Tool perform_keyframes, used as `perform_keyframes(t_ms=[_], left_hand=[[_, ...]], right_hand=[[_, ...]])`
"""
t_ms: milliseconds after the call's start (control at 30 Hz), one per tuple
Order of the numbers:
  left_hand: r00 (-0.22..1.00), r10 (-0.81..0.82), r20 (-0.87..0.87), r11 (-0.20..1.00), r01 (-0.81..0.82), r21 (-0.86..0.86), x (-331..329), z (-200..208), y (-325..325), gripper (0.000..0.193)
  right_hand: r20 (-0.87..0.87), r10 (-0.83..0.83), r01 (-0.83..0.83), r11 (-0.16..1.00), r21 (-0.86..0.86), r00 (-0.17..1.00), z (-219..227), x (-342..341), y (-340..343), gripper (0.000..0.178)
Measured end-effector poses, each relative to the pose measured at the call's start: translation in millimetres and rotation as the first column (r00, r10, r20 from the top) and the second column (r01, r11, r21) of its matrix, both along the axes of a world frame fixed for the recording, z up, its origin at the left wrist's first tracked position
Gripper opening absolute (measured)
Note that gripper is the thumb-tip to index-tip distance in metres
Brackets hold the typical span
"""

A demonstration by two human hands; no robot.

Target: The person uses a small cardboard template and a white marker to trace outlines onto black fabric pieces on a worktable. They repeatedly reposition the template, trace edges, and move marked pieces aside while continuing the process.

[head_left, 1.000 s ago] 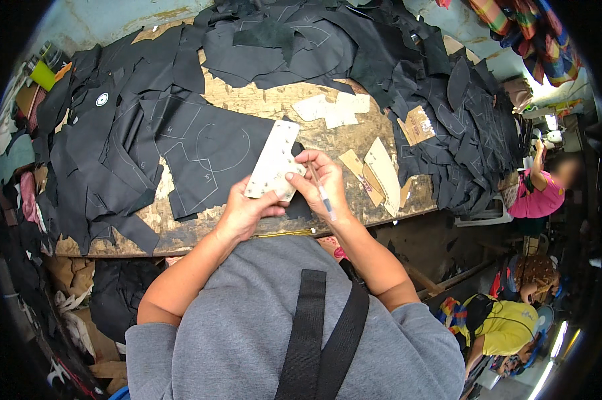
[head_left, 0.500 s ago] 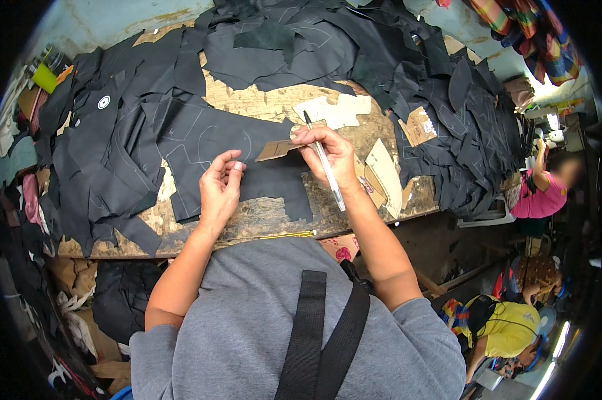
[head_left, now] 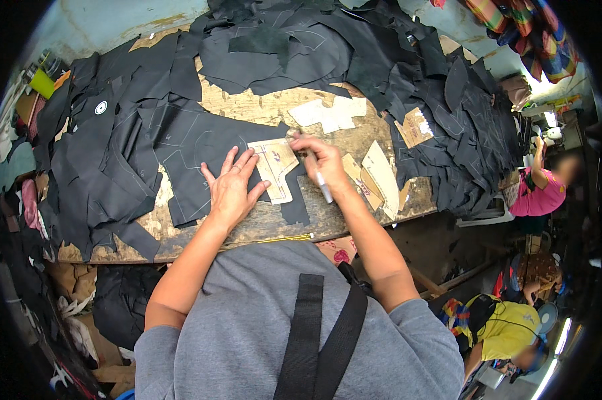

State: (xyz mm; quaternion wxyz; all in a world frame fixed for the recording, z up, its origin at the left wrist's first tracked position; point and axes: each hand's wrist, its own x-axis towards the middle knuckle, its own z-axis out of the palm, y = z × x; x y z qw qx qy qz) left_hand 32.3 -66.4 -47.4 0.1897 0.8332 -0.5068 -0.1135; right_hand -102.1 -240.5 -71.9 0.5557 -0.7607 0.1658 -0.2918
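The card template is now lying flat on the black sheet, not dangling midair; left hand is bracing its left edge, probably steadying it, right hand is gripping a pen.

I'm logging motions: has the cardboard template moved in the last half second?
Yes, down: the right hand held the template above the black sheet; now it lies on it.

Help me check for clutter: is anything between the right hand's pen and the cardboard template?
Nothing visible is. The right hand holds the pen close to the cardboard template; the left hand rests on its left edge, and a cream pattern piece lies farther right.
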Motion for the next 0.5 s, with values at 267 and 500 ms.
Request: perform_keyframes(t_ms=[267,500], left_hand=[[0.999,0.018,-0.034,0.987,-0.023,-0.16,-1,-13,-2,0.041],[0.794,0.046,-0.607,0.725,-0.445,-0.527,12,-34,9,0.026]], right_hand=[[-0.178,-0.093,0.016,0.92,-0.391,0.98,28,-19,32,0.034],[-0.274,-0.054,-0.074,0.897,-0.436,0.96,36,-26,61,0.032]])
